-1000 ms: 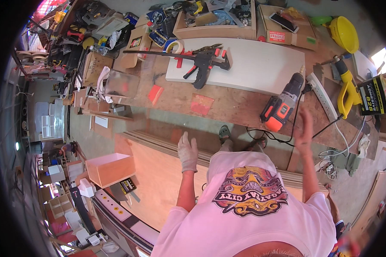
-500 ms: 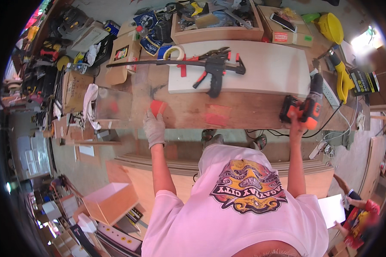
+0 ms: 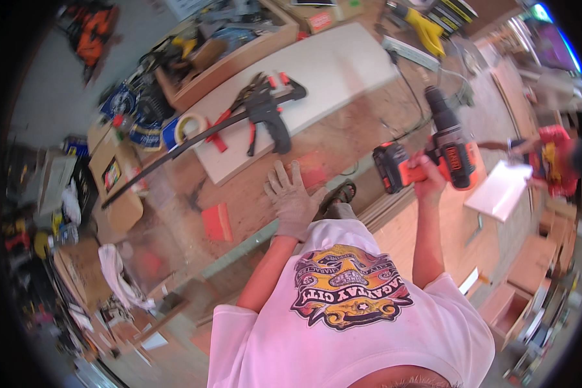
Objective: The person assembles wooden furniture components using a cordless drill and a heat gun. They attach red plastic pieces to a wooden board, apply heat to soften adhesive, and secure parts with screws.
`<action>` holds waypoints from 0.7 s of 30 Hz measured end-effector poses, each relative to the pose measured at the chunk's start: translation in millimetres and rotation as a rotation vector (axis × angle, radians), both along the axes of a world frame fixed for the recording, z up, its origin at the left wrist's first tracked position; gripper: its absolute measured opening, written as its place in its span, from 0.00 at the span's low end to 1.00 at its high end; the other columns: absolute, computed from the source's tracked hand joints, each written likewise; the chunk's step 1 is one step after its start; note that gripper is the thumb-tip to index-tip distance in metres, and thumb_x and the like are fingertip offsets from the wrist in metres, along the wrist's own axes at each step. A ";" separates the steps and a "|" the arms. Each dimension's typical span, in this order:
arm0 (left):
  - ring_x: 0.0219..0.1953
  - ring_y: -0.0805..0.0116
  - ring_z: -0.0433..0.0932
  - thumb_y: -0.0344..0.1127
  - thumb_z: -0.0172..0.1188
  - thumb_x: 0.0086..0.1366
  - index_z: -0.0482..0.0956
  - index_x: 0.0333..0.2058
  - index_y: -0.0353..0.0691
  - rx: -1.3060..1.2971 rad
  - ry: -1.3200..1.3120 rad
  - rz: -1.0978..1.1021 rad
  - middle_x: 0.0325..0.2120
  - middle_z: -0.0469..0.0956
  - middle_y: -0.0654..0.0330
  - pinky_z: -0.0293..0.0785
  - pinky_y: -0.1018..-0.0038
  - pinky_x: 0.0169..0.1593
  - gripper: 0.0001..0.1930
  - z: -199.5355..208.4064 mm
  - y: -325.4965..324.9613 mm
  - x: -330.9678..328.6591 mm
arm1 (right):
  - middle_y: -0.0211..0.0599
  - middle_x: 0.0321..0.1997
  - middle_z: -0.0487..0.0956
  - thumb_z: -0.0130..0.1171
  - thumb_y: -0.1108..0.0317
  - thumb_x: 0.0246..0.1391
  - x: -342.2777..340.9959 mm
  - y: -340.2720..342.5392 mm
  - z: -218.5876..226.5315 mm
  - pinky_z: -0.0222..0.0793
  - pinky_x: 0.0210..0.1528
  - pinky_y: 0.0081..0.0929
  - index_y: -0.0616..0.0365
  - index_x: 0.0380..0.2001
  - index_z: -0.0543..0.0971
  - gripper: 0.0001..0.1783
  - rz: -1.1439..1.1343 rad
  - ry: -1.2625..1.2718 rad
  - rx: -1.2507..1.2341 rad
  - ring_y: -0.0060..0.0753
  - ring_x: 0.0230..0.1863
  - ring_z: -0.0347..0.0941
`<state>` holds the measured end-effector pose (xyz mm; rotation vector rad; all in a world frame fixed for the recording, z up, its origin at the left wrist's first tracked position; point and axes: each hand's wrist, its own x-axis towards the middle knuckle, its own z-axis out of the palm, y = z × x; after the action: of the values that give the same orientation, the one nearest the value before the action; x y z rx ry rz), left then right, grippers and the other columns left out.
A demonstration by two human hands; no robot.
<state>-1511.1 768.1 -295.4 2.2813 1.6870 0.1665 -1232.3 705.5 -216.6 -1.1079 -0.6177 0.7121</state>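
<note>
My right hand [image 3: 428,178] is wrapped round the handle of an orange and black cordless drill [image 3: 456,155], held up off the right end of the bench with its chuck pointing away from me. My left hand [image 3: 292,202], in a pale work glove, has its fingers spread at the near edge of the workbench. Beside its fingertips is a flat red piece [image 3: 313,169], partly covered by the hand. To the left of the glove another flat red piece [image 3: 217,223] lies on the wood. Whether the glove touches the bench I cannot tell.
A black bar clamp [image 3: 265,119] rests across a long white board [image 3: 317,87]. Behind stands a wooden tray [image 3: 229,61] of tools. A tape roll [image 3: 191,128], a yellow tool [image 3: 420,29] and a power strip [image 3: 410,53] lie around. At right a person in red [image 3: 555,161] holds a white panel.
My left hand has come away from the left red piece and moved right, fingers spreading. The drill has been carried off the bench. The whole view has turned toward the right.
</note>
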 end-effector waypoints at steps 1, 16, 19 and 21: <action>0.68 0.35 0.54 0.66 0.65 0.55 0.61 0.67 0.40 0.029 -0.012 -0.005 0.68 0.54 0.39 0.49 0.40 0.67 0.49 -6.4 2.8 12.6 | 0.35 0.28 0.72 0.59 0.75 0.49 -12.4 -17.6 -1.2 0.71 0.37 0.32 0.68 0.57 0.68 0.29 -0.029 0.016 -0.026 0.33 0.29 0.72; 0.59 0.56 0.67 0.54 0.67 0.56 0.66 0.63 0.44 0.041 0.237 -0.502 0.59 0.69 0.55 0.65 0.53 0.60 0.39 7.1 31.6 30.4 | 0.26 0.30 0.78 0.65 0.75 0.48 -39.6 -230.4 -71.5 0.72 0.33 0.22 0.58 0.37 0.80 0.10 -0.198 0.131 -0.632 0.20 0.29 0.74; 0.58 0.57 0.68 0.48 0.65 0.59 0.69 0.61 0.45 -0.036 0.228 -0.610 0.57 0.70 0.54 0.66 0.56 0.60 0.33 23.9 39.3 35.2 | 0.26 0.30 0.79 0.66 0.74 0.48 -30.4 -233.7 -74.2 0.72 0.34 0.22 0.58 0.36 0.80 0.10 -0.153 0.205 -0.623 0.20 0.30 0.75; 0.60 0.57 0.68 0.42 0.63 0.60 0.72 0.60 0.46 0.032 0.111 -0.712 0.58 0.70 0.53 0.65 0.58 0.61 0.28 13.6 47.8 33.1 | 0.25 0.30 0.79 0.66 0.74 0.47 -24.2 -235.7 -78.1 0.72 0.35 0.22 0.57 0.35 0.80 0.10 -0.114 0.232 -0.605 0.20 0.30 0.75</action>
<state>-1478.0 815.9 -281.8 2.7908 0.8203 -0.0924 -1256.5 469.8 -294.8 -1.5713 -0.1315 0.9424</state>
